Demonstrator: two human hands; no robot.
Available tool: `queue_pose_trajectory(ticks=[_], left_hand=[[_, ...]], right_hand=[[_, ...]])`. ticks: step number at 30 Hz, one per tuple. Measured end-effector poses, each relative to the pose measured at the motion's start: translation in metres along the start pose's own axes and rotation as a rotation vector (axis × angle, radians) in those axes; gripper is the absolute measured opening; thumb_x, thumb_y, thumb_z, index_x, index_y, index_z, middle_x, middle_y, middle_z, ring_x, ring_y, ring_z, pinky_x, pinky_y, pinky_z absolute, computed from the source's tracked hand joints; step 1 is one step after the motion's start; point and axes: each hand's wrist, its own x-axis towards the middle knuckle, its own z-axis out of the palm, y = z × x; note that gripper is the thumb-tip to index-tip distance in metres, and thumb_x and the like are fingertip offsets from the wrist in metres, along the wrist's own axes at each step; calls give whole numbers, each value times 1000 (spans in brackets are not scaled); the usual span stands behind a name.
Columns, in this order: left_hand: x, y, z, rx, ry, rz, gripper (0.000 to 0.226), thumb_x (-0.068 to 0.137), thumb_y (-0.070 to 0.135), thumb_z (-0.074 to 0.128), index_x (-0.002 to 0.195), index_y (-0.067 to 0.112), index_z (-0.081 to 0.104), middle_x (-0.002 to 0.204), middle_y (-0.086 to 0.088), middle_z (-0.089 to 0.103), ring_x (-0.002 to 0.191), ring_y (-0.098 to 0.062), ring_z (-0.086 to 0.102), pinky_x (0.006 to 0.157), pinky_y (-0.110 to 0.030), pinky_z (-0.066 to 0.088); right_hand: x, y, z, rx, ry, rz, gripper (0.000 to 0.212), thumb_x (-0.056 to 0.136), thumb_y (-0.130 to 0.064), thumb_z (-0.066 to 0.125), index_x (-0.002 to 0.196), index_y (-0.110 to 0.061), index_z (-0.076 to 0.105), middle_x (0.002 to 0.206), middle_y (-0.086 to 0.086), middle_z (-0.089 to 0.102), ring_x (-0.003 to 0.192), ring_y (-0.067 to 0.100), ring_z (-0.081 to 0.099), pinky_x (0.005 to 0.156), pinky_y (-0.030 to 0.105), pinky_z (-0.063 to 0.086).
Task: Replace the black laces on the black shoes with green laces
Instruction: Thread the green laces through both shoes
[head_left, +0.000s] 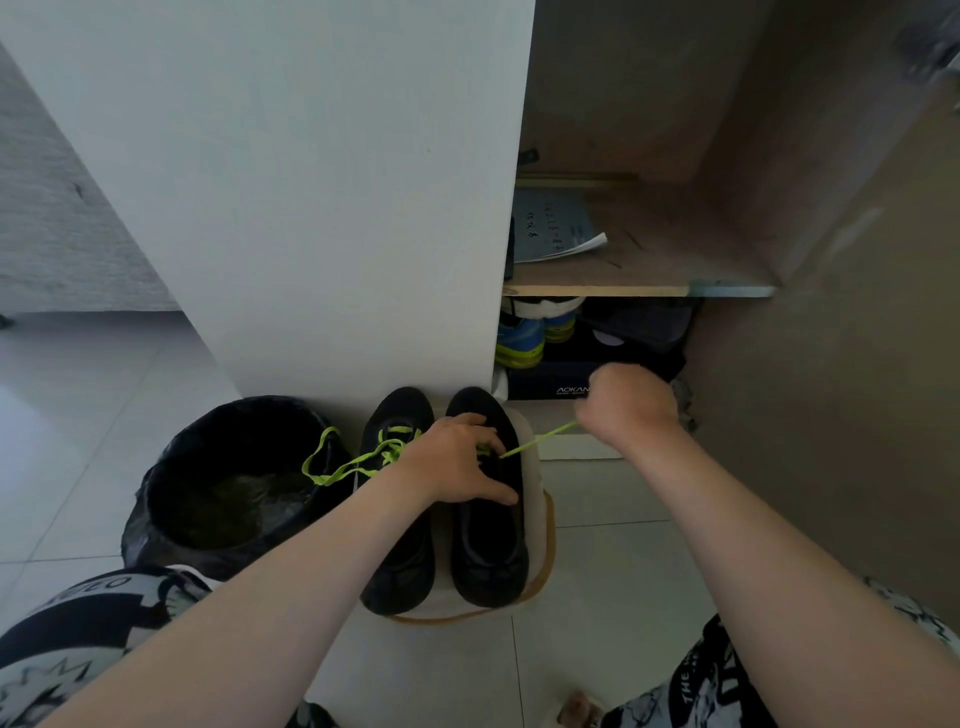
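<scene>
Two black shoes stand side by side on a pale stool (535, 499), toes toward the white cabinet door. The left shoe (397, 540) carries a green lace (358, 460) whose loose ends loop out over the bin. My left hand (457, 462) rests on the right shoe (491, 551) over its eyelets, fingers spread across the upper. A second green lace (540, 439) runs taut from under that hand up to my right hand (626, 402), which grips its end in a closed fist beyond the shoe's toe.
A bin lined with a black bag (228, 488) stands left of the shoes. The white cabinet door (332, 197) rises behind them. The open cabinet holds papers (550, 223) on a shelf, a dark shoe box (556, 384) and blue-yellow shoes (519, 338) below.
</scene>
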Motion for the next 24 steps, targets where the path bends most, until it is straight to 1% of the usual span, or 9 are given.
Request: queue_pose_trajectory(ticks=[3,6,8,11,13,15,18,21,24], left_hand=[[3,2,2,-13,-16,-24,70,60,68,80,122,41,62,156,7,30,145,-22,25,115,-43,31],[3,-1,-2,-52,-61,-33,72,61,62,82,126,39,60,157,8,28,145,-21,23,116,-43,30],[1,-8,-7,-116,-97,-12,78,66,49,86,134,36,52,155,8,29,142,-19,27,115,-39,31],[0,-13,-14,-313,-75,-17,71,75,21,80,137,32,47,141,7,45,129,-14,45,108,-32,41],[1,-11,-21,-381,42,-38,50,80,3,64,124,27,58,127,3,58,121,-15,53,99,-24,44],[-1,-9,-30,-266,151,-76,35,82,-2,52,98,25,64,103,5,64,105,-17,60,84,-22,45],[-12,-5,-39,-127,138,-130,23,84,9,50,77,22,68,83,5,66,87,-18,62,71,-25,46],[-23,8,-31,-13,-16,-122,26,81,37,61,80,13,71,85,-3,69,84,-20,64,70,-30,53],[-27,15,-12,119,26,-128,42,70,59,71,75,17,66,76,2,65,75,-16,61,58,-29,47]], right_hand=[[-5,-5,7,-42,100,69,9,89,-12,57,82,-13,63,85,5,65,75,27,58,61,27,40],[-4,-9,22,77,63,-23,23,98,-27,50,78,-15,52,82,3,57,81,26,59,62,30,37],[1,-8,22,285,-63,-63,29,102,-34,43,85,-13,52,90,3,48,90,26,55,70,33,37],[3,-12,23,368,-149,-155,27,104,-12,32,83,-6,47,90,7,45,92,25,45,72,33,31],[4,-12,25,404,-114,-190,34,106,-14,31,82,-2,52,87,10,53,87,28,51,68,35,33],[7,-11,26,253,-82,-233,36,108,-22,34,86,-7,59,90,9,61,90,30,59,70,37,40],[6,-14,22,29,66,-228,29,108,-26,36,93,-18,60,96,6,66,96,31,63,73,37,39],[1,-23,12,581,167,-243,31,108,-27,38,120,-21,66,88,1,72,86,18,67,74,31,47],[-10,-40,6,932,23,-246,31,109,-26,37,122,-25,65,72,-14,58,53,4,60,62,38,57]])
